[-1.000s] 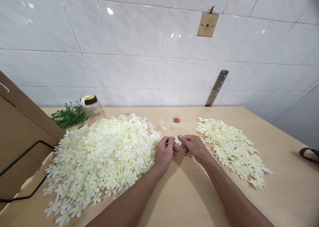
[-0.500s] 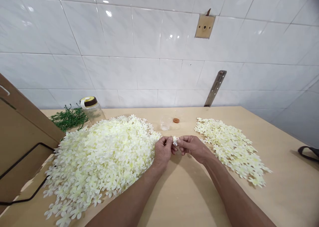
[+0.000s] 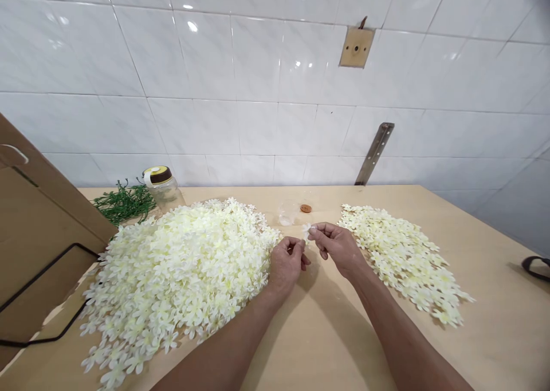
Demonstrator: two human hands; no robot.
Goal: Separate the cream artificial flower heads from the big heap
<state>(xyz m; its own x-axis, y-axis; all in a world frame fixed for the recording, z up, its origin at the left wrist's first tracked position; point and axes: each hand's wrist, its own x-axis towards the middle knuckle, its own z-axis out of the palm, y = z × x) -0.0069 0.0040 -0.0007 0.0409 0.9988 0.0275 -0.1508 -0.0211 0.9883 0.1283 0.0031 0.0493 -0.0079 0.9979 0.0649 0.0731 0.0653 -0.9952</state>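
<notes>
My right hand (image 3: 337, 245) pinches a small white artificial flower (image 3: 306, 229) between thumb and fingertips, above the middle of the table. Just to its left and slightly lower is my left hand (image 3: 287, 264), its thumb and index finger pressed together; whatever lies between them is too small to make out. A large heap of pale yellow-white artificial flowers (image 3: 184, 265) reaches up to my left hand. On the right, a flatter spread of similar flowers (image 3: 399, 253) lies beyond my right hand.
Behind my hands stand a small clear cup (image 3: 287, 214) and a brown oval piece (image 3: 305, 208). Green plastic stems (image 3: 124, 202) and a lidded clear bottle (image 3: 165, 192) are at the back left. A cardboard box (image 3: 47, 230) borders the left side. A black strap (image 3: 535, 265) lies far right.
My hands have moved apart a little. My right hand has risen with the white flower, which now shows clear of the left fingers. The camera view has shifted slightly.
</notes>
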